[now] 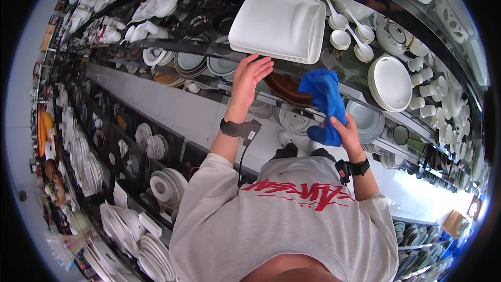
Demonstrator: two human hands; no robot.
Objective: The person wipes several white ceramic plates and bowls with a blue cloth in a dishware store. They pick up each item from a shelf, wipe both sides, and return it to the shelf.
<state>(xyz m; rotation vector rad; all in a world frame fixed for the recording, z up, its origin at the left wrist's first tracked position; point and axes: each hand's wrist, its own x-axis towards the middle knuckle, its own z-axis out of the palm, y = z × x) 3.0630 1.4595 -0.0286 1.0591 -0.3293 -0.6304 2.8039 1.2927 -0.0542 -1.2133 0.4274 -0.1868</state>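
My right hand [344, 129] grips a blue cloth [325, 94], which bunches upward and hangs partly below the fingers. Just under the front edge of a stack of white rectangular plates [276, 23], my left hand [252, 76] is raised with its fingers extended and nothing in it. Whether its fingertips touch the plates I cannot tell. The plates rest on a dark shelf, near its front. Behind the cloth, a brown oval dish [287, 88] shows on a lower level, partly covered by the cloth.
Right of the plates are white spoons on small bowls [339, 40], a teapot [392, 37], stacked oval plates [390, 83] and several white cups [418, 103]. A white teapot [164, 6] stands to the left. Another crowded shelf with stacked plates [168, 188] runs behind me on the left.
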